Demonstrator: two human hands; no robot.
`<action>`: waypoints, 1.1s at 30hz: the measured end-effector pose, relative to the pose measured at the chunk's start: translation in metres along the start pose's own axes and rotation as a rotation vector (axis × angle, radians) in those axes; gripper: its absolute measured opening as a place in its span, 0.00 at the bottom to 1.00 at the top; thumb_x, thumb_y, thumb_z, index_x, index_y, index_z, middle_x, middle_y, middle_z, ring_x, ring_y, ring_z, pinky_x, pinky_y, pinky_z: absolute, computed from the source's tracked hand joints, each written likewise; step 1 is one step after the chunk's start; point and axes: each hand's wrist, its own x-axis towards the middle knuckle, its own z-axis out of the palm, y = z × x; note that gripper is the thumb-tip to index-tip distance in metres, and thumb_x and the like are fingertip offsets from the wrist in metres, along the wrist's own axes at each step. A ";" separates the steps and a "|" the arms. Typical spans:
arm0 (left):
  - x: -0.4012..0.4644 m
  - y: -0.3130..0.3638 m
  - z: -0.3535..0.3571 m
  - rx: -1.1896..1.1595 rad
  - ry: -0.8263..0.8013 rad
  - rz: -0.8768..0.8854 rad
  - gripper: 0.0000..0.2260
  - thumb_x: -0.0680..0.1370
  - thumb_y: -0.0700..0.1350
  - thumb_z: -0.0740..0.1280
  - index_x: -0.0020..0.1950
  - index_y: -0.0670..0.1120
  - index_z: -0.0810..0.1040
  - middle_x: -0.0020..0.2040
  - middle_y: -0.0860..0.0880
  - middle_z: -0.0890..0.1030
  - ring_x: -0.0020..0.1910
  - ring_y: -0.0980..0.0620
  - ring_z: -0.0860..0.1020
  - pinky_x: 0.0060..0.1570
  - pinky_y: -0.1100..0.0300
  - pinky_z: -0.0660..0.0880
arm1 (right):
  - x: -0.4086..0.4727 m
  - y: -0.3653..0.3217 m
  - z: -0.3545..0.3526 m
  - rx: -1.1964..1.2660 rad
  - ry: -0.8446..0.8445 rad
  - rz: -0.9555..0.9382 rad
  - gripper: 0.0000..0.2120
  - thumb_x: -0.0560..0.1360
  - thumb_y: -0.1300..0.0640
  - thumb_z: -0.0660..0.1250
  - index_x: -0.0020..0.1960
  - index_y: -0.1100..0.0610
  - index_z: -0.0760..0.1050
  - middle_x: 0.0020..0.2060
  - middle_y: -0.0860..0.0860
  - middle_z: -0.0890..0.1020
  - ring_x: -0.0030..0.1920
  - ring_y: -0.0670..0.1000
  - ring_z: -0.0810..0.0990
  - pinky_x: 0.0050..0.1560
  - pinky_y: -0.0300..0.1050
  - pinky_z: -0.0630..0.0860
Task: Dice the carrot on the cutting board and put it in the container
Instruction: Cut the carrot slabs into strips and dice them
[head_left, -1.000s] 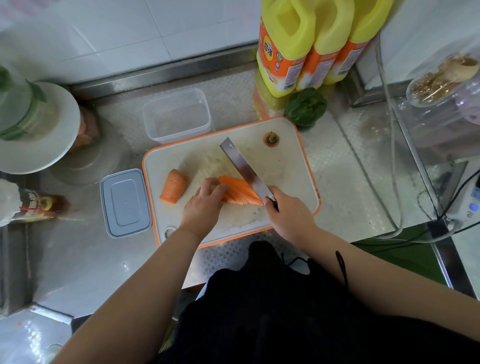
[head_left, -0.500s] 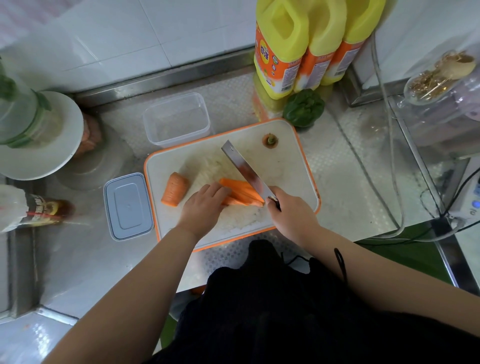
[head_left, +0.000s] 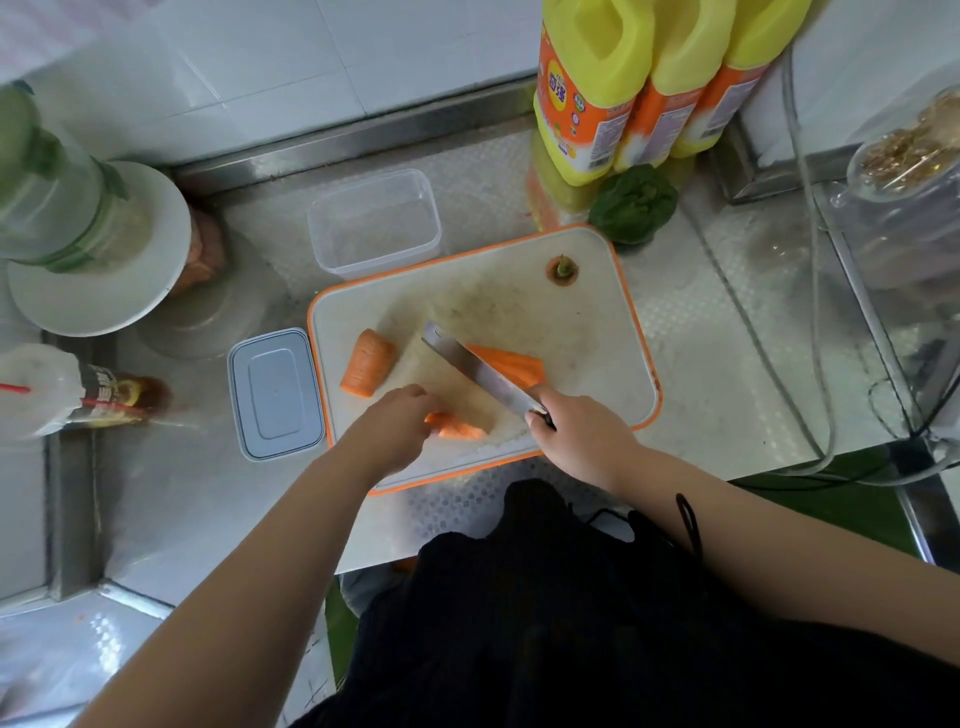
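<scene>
knife (head_left: 480, 375) is held by the right hand (head_left: 579, 436), fingers wrapped round the handle at the near right of the board (head_left: 613, 332); blade runs diagonally toward far left, edge down near the board surface. left hand (head_left: 392, 434) is at the near edge, fingers curled on a few slices (head_left: 457, 428); how tightly they are pinched cannot be told, fingertips are hidden. a second stack of strips (head_left: 511, 364) lies just right of the blade, an uncut chunk (head_left: 368, 362) sits at the left of the board, and the stem end (head_left: 562, 270) is at the far right corner. container (head_left: 374, 223) stands just beyond the far left corner, nothing in it yet; lid (head_left: 275, 394) lies beside the board on the left.

judged step: slices are being separated and lined up for cutting into strips, then cubes. dicing looks less than half done.

for a clean result:
- slices should be laid flat side down and stacked low so they cannot slip.
- left fingertips should be tucked behind the knuckles, which guide the blade flat.
- blade should be squared to the slices before the stroke.
- even spacing should be kept, strips first, crosswise after.
- the strips on the right should be kept out of the blade path.
</scene>
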 end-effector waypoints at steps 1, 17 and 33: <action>0.000 -0.001 -0.001 -0.044 0.003 -0.010 0.15 0.80 0.39 0.64 0.65 0.49 0.78 0.59 0.48 0.76 0.58 0.46 0.74 0.54 0.58 0.70 | 0.001 -0.002 0.002 -0.011 -0.032 0.010 0.11 0.80 0.54 0.57 0.39 0.47 0.63 0.27 0.46 0.67 0.31 0.52 0.68 0.34 0.46 0.63; -0.027 0.008 0.022 -0.131 0.380 -0.027 0.15 0.70 0.40 0.77 0.57 0.46 0.83 0.55 0.47 0.79 0.50 0.44 0.81 0.42 0.55 0.77 | 0.011 -0.005 0.009 -0.067 -0.166 0.063 0.17 0.80 0.55 0.57 0.34 0.49 0.56 0.29 0.48 0.67 0.29 0.47 0.66 0.29 0.42 0.58; -0.016 -0.006 0.027 -0.172 0.395 0.059 0.13 0.75 0.39 0.72 0.59 0.47 0.83 0.56 0.48 0.79 0.55 0.46 0.76 0.47 0.57 0.72 | 0.011 -0.004 0.011 -0.073 -0.156 0.062 0.14 0.80 0.54 0.57 0.36 0.52 0.60 0.29 0.49 0.68 0.30 0.49 0.67 0.34 0.45 0.64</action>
